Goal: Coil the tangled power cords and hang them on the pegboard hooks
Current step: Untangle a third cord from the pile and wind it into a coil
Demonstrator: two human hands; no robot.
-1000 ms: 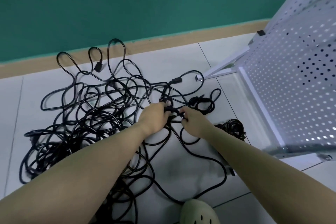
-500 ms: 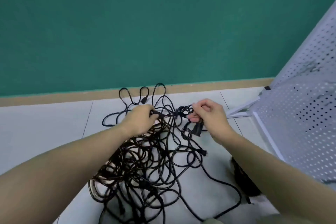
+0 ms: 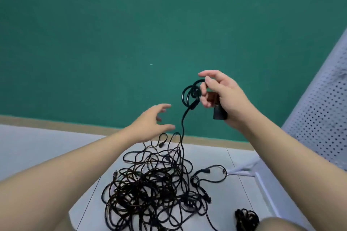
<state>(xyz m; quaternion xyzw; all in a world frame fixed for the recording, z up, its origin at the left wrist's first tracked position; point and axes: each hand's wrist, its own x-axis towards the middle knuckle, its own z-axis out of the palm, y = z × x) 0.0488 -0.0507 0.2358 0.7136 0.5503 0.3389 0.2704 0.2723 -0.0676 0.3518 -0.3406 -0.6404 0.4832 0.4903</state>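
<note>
Head view: 1 camera, looking down past both forearms.
Right hand [image 3: 223,97]: raised, fingers curled round a black plug [image 3: 218,113] and small loops of cord [image 3: 190,93]; held high, likely to draw 1 lead free of the tangle.
Left hand [image 3: 152,123]: fingers spread, holding nothing, beside the hanging strand, apparently placed to take it.
Tangled cords [image 3: 150,187]: heaped on the floor [image 3: 28,146].
Coiled bundle [image 3: 246,218]: lies apart.
Pegboard [image 3: 323,110]: at right; no hooks visible.

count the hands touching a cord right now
1: the right hand grips a small coil and black plug. The left hand is open, touching nothing.
</note>
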